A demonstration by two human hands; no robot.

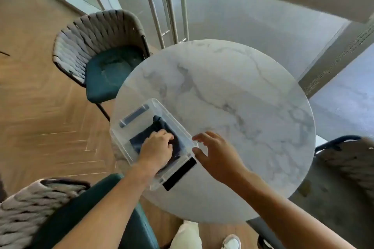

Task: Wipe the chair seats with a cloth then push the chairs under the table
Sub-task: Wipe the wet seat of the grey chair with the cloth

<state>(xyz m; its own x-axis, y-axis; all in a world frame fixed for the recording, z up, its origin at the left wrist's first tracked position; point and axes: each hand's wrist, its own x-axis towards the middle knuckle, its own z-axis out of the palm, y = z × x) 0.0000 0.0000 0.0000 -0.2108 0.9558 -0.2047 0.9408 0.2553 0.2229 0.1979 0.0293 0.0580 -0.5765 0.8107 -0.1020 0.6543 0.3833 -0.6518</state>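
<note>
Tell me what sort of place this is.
Probably a home balcony or dining nook: a round marble-look table, woven-back chairs with teal seats, herringbone wood floor, and a glass railing behind.

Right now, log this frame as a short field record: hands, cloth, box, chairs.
left hand: inside the box, fingers curled on the cloth
right hand: open, at the box's near right corner
cloth: dark, in the box
box: clear plastic, lidless, on the marble table
chairs: far-left chair not fully under the table

Cloth (162,127) in box (172,111) on table (242,107); chairs (105,70) left of the table
</note>
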